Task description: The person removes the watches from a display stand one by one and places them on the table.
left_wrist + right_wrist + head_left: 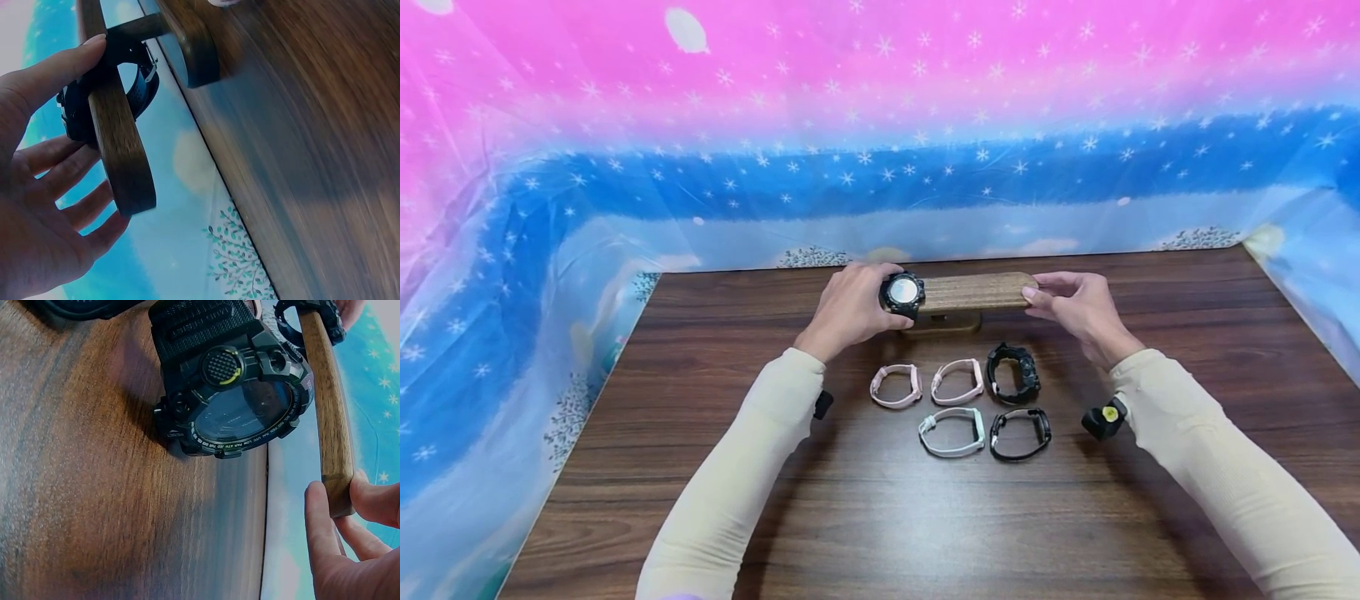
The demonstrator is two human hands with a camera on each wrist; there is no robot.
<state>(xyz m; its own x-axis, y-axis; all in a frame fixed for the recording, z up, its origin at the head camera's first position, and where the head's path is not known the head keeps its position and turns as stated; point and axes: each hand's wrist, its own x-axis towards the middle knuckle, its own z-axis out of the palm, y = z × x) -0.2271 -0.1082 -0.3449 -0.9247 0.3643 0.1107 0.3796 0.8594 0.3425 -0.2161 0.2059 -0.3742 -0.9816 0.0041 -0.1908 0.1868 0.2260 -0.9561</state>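
A wooden watch stand with a horizontal bar and a small base stands near the table's back edge. Around the left part of its bar loops a black watch with a round, bright face. My left hand grips this watch, thumb on the near side and fingers behind, as the left wrist view of the watch shows. At the bar's other end, my right hand pinches the rounded tip of the wood between thumb and fingers; the right wrist view shows that bar end.
In front of the stand lie a chunky black watch, two pink bands, a pale mint band and a slim black band. A patterned pink and blue cloth hangs behind the wooden table.
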